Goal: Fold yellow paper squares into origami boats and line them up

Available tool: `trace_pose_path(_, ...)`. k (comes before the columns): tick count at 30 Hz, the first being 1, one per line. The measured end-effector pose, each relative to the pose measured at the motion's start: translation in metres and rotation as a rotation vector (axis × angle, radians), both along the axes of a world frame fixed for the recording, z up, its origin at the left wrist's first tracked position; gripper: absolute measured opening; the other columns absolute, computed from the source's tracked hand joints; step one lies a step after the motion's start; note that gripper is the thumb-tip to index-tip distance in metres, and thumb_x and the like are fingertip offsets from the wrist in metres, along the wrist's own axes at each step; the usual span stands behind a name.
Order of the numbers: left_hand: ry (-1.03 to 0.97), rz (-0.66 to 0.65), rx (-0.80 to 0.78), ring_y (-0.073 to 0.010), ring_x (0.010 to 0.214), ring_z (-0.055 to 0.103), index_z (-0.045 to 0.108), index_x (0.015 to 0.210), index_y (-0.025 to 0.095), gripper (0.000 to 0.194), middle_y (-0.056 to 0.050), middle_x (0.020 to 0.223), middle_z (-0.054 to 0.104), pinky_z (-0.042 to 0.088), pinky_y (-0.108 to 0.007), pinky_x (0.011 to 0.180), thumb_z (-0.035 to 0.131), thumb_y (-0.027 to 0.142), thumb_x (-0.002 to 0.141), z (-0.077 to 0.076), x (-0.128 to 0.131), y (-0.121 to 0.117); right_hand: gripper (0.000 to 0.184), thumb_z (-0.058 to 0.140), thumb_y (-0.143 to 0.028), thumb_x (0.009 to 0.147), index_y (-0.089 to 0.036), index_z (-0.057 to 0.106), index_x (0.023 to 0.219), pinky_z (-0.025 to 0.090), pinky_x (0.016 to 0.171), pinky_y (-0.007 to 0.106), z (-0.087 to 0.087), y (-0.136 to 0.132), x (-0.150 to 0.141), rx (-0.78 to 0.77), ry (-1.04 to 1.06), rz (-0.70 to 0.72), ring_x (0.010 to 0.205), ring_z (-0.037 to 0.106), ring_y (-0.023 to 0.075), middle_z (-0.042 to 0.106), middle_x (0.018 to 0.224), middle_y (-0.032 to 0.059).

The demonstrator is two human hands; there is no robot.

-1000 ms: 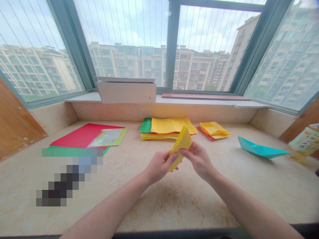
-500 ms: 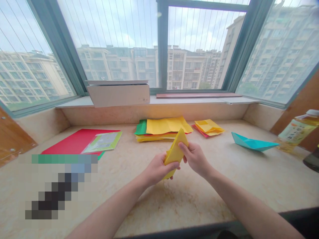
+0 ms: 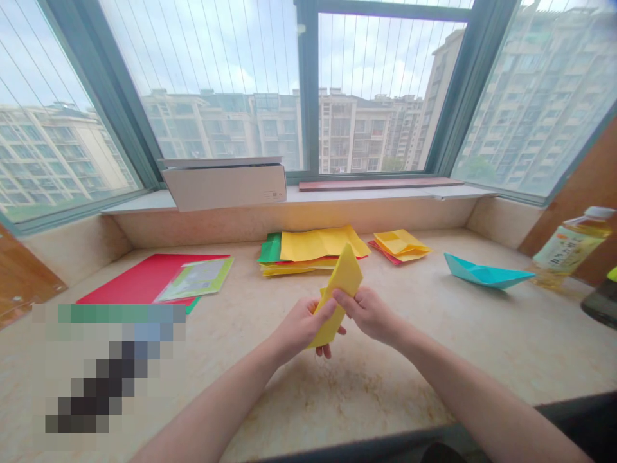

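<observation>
A folded piece of yellow paper is held tilted above the counter, its pointed end upward. My left hand grips its lower part, thumb across the front and fingertips showing behind the bottom edge. My right hand pinches the paper's right side, thumb on the front near the left thumb. The fingers behind the paper are partly hidden. Just beyond lies a stack of yellow, red and green folded papers. To its right sit smaller folded yellow and red papers. A blue paper boat rests farther right.
Red sheets lie at the left beneath a clear packet with a green edge. A blurred-out patch covers the left front. On the sill stands a white box. A bottle of yellowish liquid and a dark object stand far right.
My right hand has slid lower along the paper, its thumb now close to the left thumb. The yellow paper has turned to show a broader face. The view has shifted slightly.
</observation>
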State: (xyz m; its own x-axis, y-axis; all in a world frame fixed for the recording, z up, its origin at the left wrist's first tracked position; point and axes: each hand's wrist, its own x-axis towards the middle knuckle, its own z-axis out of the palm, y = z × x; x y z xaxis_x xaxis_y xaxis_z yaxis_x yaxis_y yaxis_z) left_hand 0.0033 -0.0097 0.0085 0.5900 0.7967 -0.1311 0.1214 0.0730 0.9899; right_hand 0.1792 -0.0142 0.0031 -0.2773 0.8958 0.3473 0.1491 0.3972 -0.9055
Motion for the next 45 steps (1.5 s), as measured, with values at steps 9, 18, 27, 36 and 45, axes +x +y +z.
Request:
trace_pose_path(9, 0.05, 0.063, 0.094, -0.0075, 0.028, 0.043, 0.063, 0.09, 0.011, 0.064, -0.005, 0.062, 0.067, 0.027, -0.018, 0.024, 0.045, 0.072, 0.085, 0.003, 0.001, 0.001, 0.059, 0.04, -0.062, 0.095, -0.019, 0.047, 0.054, 0.024, 0.04, 0.022, 0.0, -0.002, -0.002, -0.111, -0.144, 0.119, 0.042, 0.034, 0.0084, 0.04, 0.046, -0.0042)
trace_pose_path(18, -0.047, -0.024, -0.013, -0.0121, 0.035, 0.056, 0.061, 0.093, 0.01, 0.066, -0.006, 0.06, 0.066, 0.036, -0.018, 0.033, 0.044, 0.074, 0.085, 0.002, -0.006, 0.004, 0.062, 0.04, -0.069, 0.091, -0.021, 0.041, 0.052, 0.023, 0.043, 0.025, -0.002, 0.003, -0.003, -0.089, -0.022, -0.088, 0.044, 0.031, 0.0091, 0.036, 0.048, -0.0042)
trace_pose_path(27, 0.007, 0.053, 0.102, -0.0083, 0.03, 0.044, 0.061, 0.08, 0.012, 0.055, 0.002, 0.042, 0.053, 0.028, -0.017, 0.032, 0.05, 0.066, 0.087, 0.002, -0.007, 0.003, 0.062, 0.038, -0.07, 0.091, -0.019, 0.046, 0.057, 0.023, 0.041, 0.024, -0.008, 0.008, 0.001, -0.141, -0.071, 0.021, 0.044, 0.033, 0.008, 0.041, 0.05, -0.0032)
trace_pose_path(36, -0.075, -0.024, 0.098, -0.0093, 0.039, 0.058, 0.063, 0.096, 0.011, 0.046, -0.006, 0.077, 0.068, 0.04, -0.018, 0.036, 0.051, 0.055, 0.092, 0.003, -0.007, 0.007, 0.055, 0.047, -0.064, 0.09, -0.016, 0.058, 0.067, 0.031, 0.044, 0.023, -0.001, 0.007, 0.003, -0.115, 0.049, 0.033, 0.046, 0.041, 0.0093, 0.05, 0.054, -0.0011)
trace_pose_path(45, -0.073, 0.027, 0.086, -0.0104, 0.044, 0.064, 0.069, 0.1, 0.011, 0.042, -0.011, 0.089, 0.073, 0.042, -0.019, 0.04, 0.06, 0.051, 0.088, 0.003, -0.005, 0.005, 0.039, 0.064, -0.055, 0.085, -0.016, 0.063, 0.076, 0.039, 0.052, 0.027, 0.0, 0.015, 0.006, -0.055, 0.258, -0.053, 0.056, 0.046, 0.0128, 0.056, 0.065, 0.0011)
